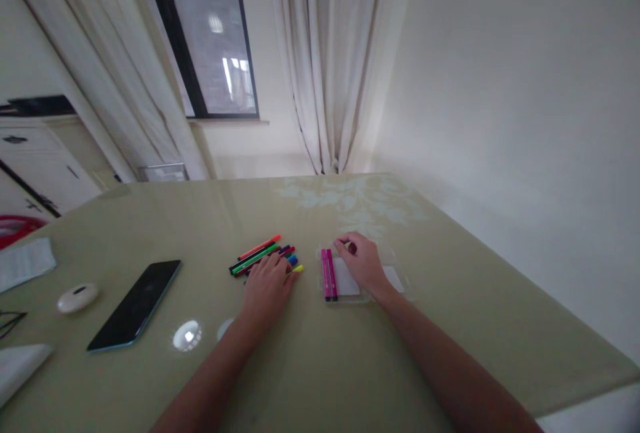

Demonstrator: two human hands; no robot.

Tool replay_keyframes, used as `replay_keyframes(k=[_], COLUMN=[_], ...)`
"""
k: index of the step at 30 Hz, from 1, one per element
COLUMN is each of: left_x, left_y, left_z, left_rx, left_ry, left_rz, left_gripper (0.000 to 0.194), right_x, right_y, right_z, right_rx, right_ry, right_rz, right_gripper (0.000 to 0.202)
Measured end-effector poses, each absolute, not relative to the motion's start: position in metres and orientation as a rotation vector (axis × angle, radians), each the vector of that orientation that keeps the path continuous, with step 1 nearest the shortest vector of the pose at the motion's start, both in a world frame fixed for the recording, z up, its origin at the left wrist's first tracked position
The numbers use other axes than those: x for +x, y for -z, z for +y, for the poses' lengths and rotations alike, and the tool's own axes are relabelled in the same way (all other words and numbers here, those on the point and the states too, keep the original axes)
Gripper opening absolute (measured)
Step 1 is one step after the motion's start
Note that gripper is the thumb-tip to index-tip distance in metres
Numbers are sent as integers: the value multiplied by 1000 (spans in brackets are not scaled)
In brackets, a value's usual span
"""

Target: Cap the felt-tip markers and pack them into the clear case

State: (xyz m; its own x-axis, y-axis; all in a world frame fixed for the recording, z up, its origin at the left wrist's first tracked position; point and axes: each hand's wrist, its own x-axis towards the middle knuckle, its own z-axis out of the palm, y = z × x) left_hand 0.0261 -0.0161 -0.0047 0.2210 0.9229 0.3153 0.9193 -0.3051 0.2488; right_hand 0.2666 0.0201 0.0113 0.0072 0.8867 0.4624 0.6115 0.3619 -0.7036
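A pile of colored markers (257,255) lies near the middle of the table. My left hand (270,280) rests on the pile's near side with its fingers spread over the markers. To the right is an open clear plastic case (350,299) with white card inside. Two pink markers (329,275) lie side by side, lengthwise, at the case's left end. My right hand (361,260) hovers over the case, just right of the pink markers, its thumb and forefinger curled together. Whether anything is between those fingers cannot be made out.
On the left of the table (200,220) lie a black phone (135,306), a white oval object (78,298), a folded white cloth or paper (26,263) and a white object (21,366) at the edge. A wall borders the table's right side.
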Motion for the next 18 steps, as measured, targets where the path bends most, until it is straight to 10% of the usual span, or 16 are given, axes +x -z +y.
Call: replay_keyframes(k=[18], left_x=[48], left_y=[-3], left_z=[-25], left_rx=[1799], left_ry=[-1038], left_rz=[1196], left_gripper=[43], right_x=[253], right_y=[-22], right_z=[15], right_rx=[-972], right_ry=[-1099], right_rz=[-1288], right_gripper=[34])
